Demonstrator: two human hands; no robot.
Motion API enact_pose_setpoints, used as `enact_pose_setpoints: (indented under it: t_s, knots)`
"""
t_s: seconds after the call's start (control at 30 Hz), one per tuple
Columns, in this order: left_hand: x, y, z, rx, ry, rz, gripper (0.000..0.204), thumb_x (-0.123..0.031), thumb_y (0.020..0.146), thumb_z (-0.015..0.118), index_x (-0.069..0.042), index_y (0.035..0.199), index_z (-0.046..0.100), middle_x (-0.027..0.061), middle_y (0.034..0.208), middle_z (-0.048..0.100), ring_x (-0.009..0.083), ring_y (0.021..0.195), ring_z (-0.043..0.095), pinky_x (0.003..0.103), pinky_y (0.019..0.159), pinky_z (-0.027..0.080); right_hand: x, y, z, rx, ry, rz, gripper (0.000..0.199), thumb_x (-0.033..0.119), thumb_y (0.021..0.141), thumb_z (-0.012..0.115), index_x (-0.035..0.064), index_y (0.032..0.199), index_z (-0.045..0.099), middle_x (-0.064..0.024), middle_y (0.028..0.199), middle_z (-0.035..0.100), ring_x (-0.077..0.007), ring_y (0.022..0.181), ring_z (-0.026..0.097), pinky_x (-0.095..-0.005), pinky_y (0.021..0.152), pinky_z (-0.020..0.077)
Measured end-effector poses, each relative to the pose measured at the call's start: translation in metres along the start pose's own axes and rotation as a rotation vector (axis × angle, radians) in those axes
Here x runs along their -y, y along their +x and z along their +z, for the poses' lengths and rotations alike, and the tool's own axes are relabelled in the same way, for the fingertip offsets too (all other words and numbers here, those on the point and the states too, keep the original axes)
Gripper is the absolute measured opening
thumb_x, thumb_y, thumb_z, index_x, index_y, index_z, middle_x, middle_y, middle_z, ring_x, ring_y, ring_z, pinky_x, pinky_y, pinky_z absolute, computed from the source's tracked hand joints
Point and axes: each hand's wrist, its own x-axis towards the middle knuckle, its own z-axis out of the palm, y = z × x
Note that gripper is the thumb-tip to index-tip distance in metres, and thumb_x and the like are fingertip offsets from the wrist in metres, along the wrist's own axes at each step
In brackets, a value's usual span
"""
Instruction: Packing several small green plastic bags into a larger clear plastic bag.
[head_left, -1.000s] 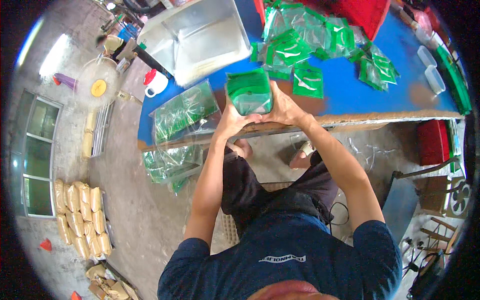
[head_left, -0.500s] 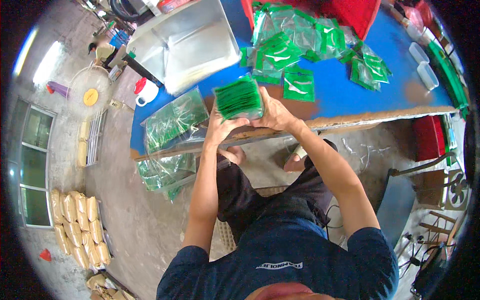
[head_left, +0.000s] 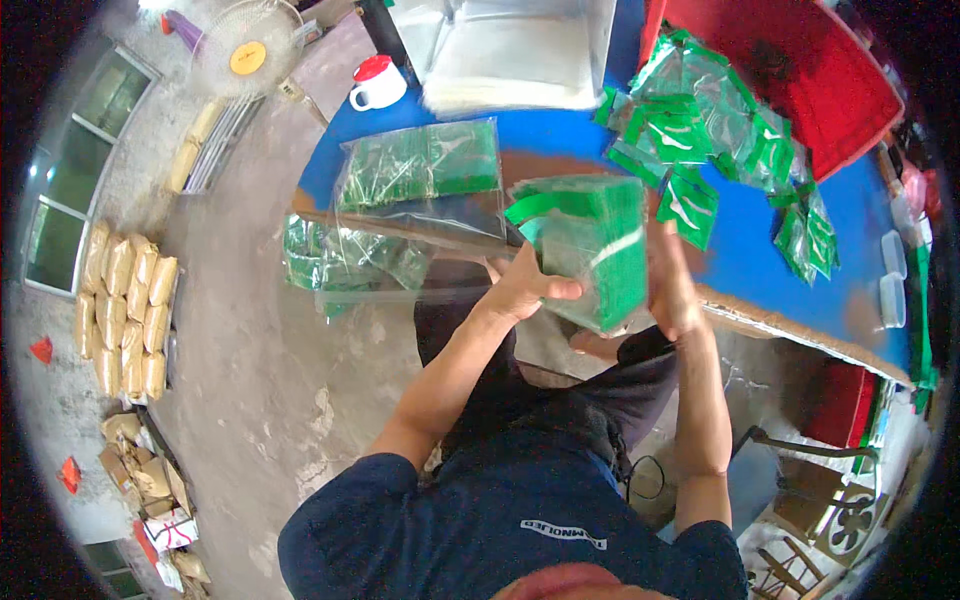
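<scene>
A thick stack of green and clear plastic bags (head_left: 600, 262) is raised over the near edge of the table. My left hand (head_left: 526, 287) grips it from the left, with the thumb across its near face. My right hand (head_left: 676, 285), somewhat blurred, is held upright right beside the stack's right side, its fingers stretched out. Whether the palm touches the bags I cannot tell. To the left, a large clear bag of packed green bags (head_left: 420, 165) lies on the table. Just beyond my right hand is a single green bag (head_left: 688, 208).
Loose green bags (head_left: 700, 125) are heaped by a red bin (head_left: 830, 100) on the blue table (head_left: 745, 265). A metal tray (head_left: 510, 55) and a white mug with a red lid (head_left: 380, 85) stand at the back. More packed bags (head_left: 350, 255) hang at the front-left edge.
The stack has moved right and turned, so a broad face now shows. My right hand has come off its grip and opened. The whole view has swung leftward.
</scene>
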Motion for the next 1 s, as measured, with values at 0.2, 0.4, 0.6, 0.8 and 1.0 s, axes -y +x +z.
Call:
enact_pose_setpoints:
  t_s: [0.2,0.4,0.6,0.8,1.0]
  knots:
    - [-0.008,-0.03,-0.021,0.087,0.287,-0.178,0.082,-0.019,0.068,0.085,0.0,0.137,0.046,0.0111,0.126,0.06,0.0188,0.109,0.059,0.037,0.089,0.05,-0.054,-0.025,0.068,0.603,0.767,0.341,0.101,0.086,0.081,0.036,0.0069,0.144,0.045,-0.0285,0.138,0.051,-0.0428,0.123,0.055,-0.0568,0.105,0.0421]
    - [0.014,-0.01,-0.072,0.273,0.896,0.284,0.111,-0.038,0.069,0.087,-0.003,0.151,0.022,0.0129,0.151,0.037,0.0252,0.133,0.044,0.042,0.11,0.038,-0.072,-0.032,0.043,0.322,0.857,0.125,0.076,0.059,0.083,0.069,0.0078,0.138,0.052,-0.0111,0.131,0.062,-0.0283,0.114,0.061,-0.0463,0.101,0.0475]
    - [-0.003,-0.054,0.018,0.064,-0.401,0.052,0.102,-0.053,0.083,0.071,-0.003,0.156,0.02,0.0134,0.161,0.024,0.03,0.147,0.028,0.047,0.119,0.027,-0.045,-0.038,0.032,-0.139,-0.318,-0.326,0.101,0.031,0.076,0.085,0.0021,0.15,0.021,-0.0203,0.133,0.053,-0.0259,0.122,0.052,-0.0378,0.105,0.0429]
    - [0.002,-0.066,0.02,-0.065,-0.343,-0.035,0.058,-0.016,0.1,0.051,-0.006,0.153,0.031,0.0086,0.158,0.034,0.0244,0.144,0.035,0.043,0.118,0.028,-0.054,-0.048,0.038,-0.091,-0.22,-0.247,0.098,0.024,0.074,0.086,0.0034,0.147,0.024,-0.018,0.131,0.051,-0.0259,0.123,0.05,-0.0389,0.105,0.0418]
    - [-0.003,-0.075,0.015,-0.073,-0.267,-0.01,0.058,-0.02,0.1,0.052,-0.005,0.153,0.032,0.0085,0.158,0.033,0.0231,0.144,0.034,0.04,0.117,0.029,-0.056,-0.04,0.042,-0.05,-0.047,-0.281,0.096,0.01,0.07,0.086,0.0064,0.146,0.027,-0.0161,0.132,0.049,-0.0254,0.125,0.048,-0.038,0.107,0.04]
